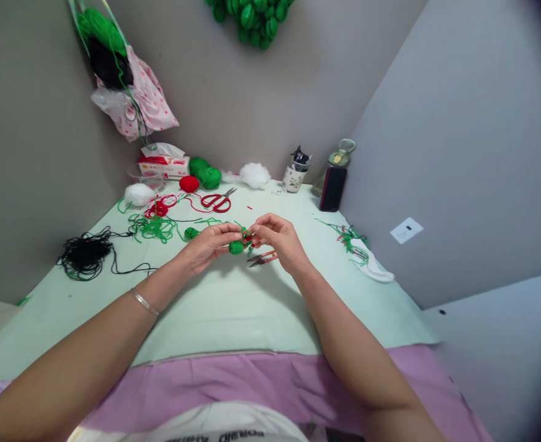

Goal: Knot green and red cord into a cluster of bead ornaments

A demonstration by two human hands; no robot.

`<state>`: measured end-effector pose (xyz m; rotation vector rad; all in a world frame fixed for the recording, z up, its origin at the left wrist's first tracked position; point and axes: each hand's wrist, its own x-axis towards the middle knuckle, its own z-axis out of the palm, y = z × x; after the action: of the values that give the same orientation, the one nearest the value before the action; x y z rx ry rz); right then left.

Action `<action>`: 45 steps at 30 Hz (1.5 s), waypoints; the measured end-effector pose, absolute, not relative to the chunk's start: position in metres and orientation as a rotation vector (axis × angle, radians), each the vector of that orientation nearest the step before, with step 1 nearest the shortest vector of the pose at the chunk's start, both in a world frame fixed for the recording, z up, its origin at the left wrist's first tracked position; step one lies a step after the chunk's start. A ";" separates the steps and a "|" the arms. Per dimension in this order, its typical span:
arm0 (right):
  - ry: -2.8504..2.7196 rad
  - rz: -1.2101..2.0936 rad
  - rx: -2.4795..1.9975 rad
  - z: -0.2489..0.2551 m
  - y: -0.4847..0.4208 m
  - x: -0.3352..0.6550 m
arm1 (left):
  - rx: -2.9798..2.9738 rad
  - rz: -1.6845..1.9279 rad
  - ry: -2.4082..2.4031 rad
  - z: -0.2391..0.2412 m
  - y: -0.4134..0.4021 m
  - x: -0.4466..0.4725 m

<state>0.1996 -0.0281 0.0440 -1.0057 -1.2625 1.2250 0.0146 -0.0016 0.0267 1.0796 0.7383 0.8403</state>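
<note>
Above the middle of the table my left hand (215,242) pinches a small green crocheted ball piece (236,247) with a bit of red on it. My right hand (277,236) is closed, thumb and forefinger pressed together at the red and green end of the same piece. What exactly the right fingertips grip is too small to make out. Thread snips (262,258) with orange handles show just below the right hand; whether they lie on the table or are tucked in the palm I cannot tell. Another green ball (191,233) rests left of my left hand.
Black yarn (86,253) and green strands (153,227) lie to the left. Behind are red scissors (216,201), a red yarn ball (189,184), white stuffing (254,175), a tissue box (164,164) and a cup (295,177). A phone (333,189) leans against a bottle (341,153).
</note>
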 end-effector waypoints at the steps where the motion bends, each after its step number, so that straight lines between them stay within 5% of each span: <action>1: -1.266 1.237 -1.003 0.043 -0.028 0.200 | 1.079 0.846 0.737 0.027 -0.002 0.015; 45: -1.533 0.749 -1.028 0.037 -0.030 0.194 | 1.119 0.854 0.718 0.030 -0.004 0.015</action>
<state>0.1944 -0.0304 0.0370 -1.0276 -1.5327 0.7493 0.0151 -0.0040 0.0295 1.1193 0.7177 0.8537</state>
